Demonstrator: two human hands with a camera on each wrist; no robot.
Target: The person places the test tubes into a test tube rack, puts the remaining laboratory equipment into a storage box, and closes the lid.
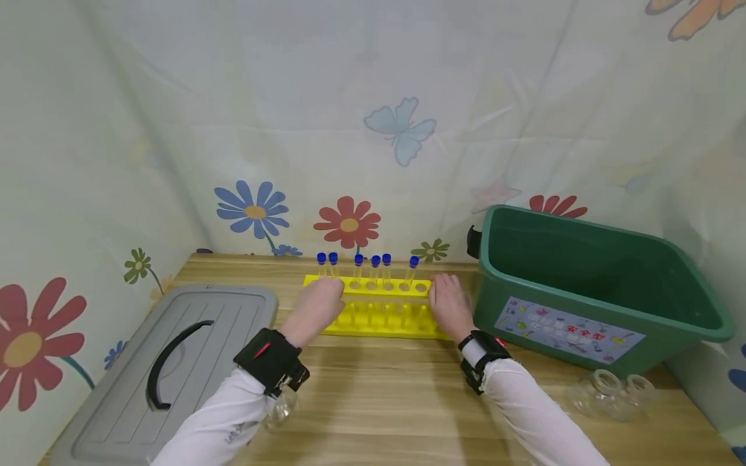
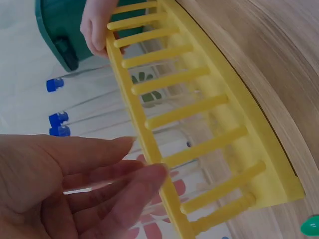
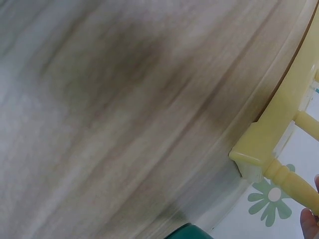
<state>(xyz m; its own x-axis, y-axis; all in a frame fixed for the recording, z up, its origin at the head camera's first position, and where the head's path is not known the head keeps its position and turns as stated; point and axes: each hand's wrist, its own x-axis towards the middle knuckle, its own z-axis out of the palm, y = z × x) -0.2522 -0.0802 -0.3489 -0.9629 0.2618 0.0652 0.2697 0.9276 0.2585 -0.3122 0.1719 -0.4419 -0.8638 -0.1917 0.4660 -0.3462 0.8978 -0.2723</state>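
A yellow test tube rack [image 1: 373,333] stands on the wooden table, with several blue-capped test tubes [image 1: 358,272] upright or leaning slightly in its holes. At the rack's left part is my left hand [image 1: 319,304]. Its bent fingers [image 2: 157,174] touch the top bar in the left wrist view; whether they pinch the bar or a tube behind it cannot be seen. My right hand [image 1: 451,304] grips the right end of the top bar. Only some of its fingertips [image 3: 309,224] show in the right wrist view, beside the rack's end peg [image 3: 286,179].
Left lies a grey lid [image 1: 227,336] with a black handle [image 1: 160,362]. A green bin [image 1: 489,291] with a printed label stands right of the rack. Glass jars [image 1: 609,395] are in front of it; another clear glass piece [image 1: 282,408] is partly behind my left wrist.
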